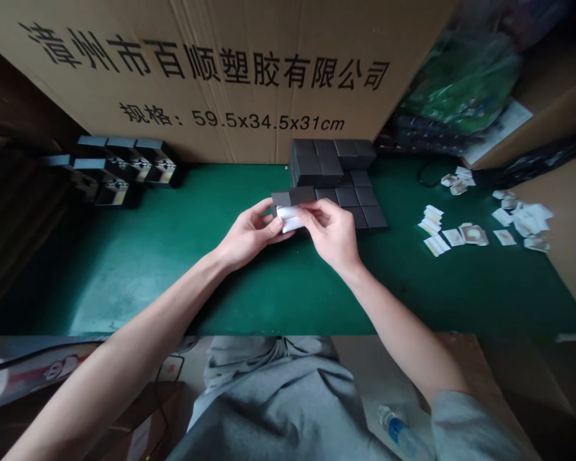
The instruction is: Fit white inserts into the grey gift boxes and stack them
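Note:
My left hand [252, 234] holds a small dark grey box [292, 196] from below, with its fingers curled around a white paper strip [288, 219] under the box. My right hand [331, 234] pinches the same white strip and the box's near end between thumb and fingers. Just beyond my hands, more dark grey boxes [333, 161] stand stacked and a single layer of them [360, 208] lies on the green mat [125, 275]. The box's underside is partly hidden by my fingers.
A large cardboard carton [196, 77] with printed text stands along the mat's far edge. Open black cases [129, 165] sit at the back left. Loose white labels [523, 221] lie scattered at the right. A plastic bottle [398, 429] lies near my grey-clothed lap [269, 410].

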Tool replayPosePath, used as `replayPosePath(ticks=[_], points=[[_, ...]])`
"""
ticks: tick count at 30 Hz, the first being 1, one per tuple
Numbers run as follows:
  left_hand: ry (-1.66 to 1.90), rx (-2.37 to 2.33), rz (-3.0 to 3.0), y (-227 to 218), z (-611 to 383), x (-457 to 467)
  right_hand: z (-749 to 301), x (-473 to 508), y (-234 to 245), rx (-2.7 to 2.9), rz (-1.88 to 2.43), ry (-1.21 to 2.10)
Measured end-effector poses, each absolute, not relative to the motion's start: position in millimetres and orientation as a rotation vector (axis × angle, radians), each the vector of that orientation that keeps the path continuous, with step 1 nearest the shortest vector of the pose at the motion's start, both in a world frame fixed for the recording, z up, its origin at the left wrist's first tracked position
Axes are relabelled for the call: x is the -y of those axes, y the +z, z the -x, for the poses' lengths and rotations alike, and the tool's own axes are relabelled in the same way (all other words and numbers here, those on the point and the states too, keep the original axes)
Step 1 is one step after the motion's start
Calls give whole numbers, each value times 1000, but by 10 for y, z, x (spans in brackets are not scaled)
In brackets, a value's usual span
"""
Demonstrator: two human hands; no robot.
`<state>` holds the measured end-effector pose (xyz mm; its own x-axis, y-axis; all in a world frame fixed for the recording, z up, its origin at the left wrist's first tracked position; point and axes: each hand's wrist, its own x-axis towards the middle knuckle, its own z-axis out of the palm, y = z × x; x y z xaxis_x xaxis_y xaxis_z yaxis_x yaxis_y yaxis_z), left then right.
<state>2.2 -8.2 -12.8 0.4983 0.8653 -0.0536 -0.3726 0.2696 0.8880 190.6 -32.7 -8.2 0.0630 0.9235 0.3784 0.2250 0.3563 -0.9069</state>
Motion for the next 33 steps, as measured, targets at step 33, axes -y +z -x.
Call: replayPosePath(ticks=[33], points=[[996, -666, -815, -40, -3, 77, -1954, 360, -43, 1892, 1028, 94]])
